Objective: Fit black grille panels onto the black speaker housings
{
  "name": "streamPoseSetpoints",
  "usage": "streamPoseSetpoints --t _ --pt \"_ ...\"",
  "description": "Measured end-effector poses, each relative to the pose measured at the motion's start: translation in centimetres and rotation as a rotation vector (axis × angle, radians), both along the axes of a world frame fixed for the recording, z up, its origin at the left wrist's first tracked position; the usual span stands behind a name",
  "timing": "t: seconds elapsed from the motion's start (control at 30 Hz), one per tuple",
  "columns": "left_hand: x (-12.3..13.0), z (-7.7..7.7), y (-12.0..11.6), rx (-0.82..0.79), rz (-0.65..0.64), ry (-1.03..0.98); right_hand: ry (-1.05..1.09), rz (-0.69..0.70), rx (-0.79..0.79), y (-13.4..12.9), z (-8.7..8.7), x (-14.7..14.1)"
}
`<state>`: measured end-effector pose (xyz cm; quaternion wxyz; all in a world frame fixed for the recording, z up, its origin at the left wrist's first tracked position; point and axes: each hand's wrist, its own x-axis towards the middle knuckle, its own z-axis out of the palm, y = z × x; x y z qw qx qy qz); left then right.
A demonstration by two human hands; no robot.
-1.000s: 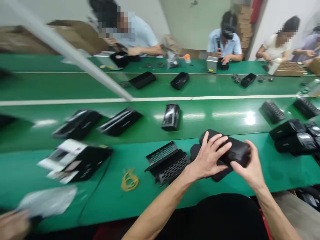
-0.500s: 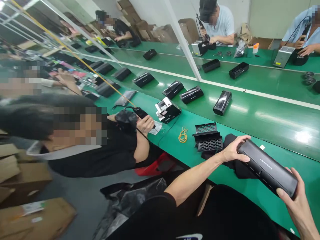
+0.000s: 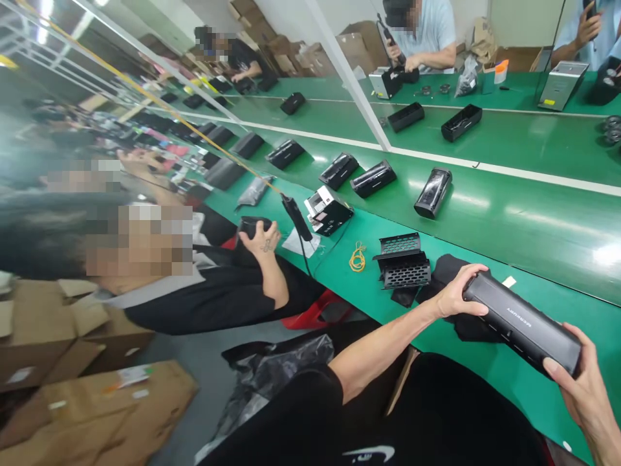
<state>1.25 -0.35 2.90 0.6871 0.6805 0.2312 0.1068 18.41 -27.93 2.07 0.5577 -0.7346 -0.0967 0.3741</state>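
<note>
Both my hands hold a long black plastic housing point(image 3: 526, 323) with light lettering on its upper face, tilted above the green bench. My left hand point(image 3: 458, 294) grips its far left end, thumb on top. Around the near right end wraps my right hand point(image 3: 579, 375), its thumb on the front edge. Black cloth point(image 3: 478, 329) lies partly under the housing and my left wrist. To the left of the cloth sit black perforated panels point(image 3: 405, 272), stacked on the bench. The underside of the housing is hidden.
Yellow rubber bands point(image 3: 358, 259) lie left of the panels. Several black housings point(image 3: 433, 193) rest on the green conveyor beyond. A co-worker's hand point(image 3: 262, 239) is at left, near a hanging electric screwdriver point(image 3: 297, 217) and a boxy device point(image 3: 330, 210). A slanted white post point(image 3: 347, 71) rises ahead.
My hands keep the same hold on the housing; the view has shifted slightly. The co-worker at left has let go of the screwdriver, which now hangs. At far right, another person has raised a tool.
</note>
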Motion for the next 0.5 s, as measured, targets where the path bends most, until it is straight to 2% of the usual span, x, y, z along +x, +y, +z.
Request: streamPoseSetpoints --t 0.1,0.2,0.37,0.43,0.5 --pt "0.1 0.4 0.2 -0.043 -0.04 -0.02 -0.063 0.008 -0.028 -0.8 -0.1 0.4" --pt "0.4 -0.4 -0.1 -0.055 0.023 -0.04 -0.073 0.001 -0.039 -0.7 -1.0 0.5" --pt "1.7 -3.3 -0.7 -0.146 0.104 0.144 0.233 -0.106 -0.078 1.0 -3.3 0.7" --pt "2.5 -3.8 -0.6 -0.182 0.092 0.26 0.35 -0.098 -0.098 1.2 -3.7 0.9" --pt "3.1 -3.6 -0.3 -0.188 0.07 0.331 0.368 -0.117 -0.079 1.2 -3.8 0.9"
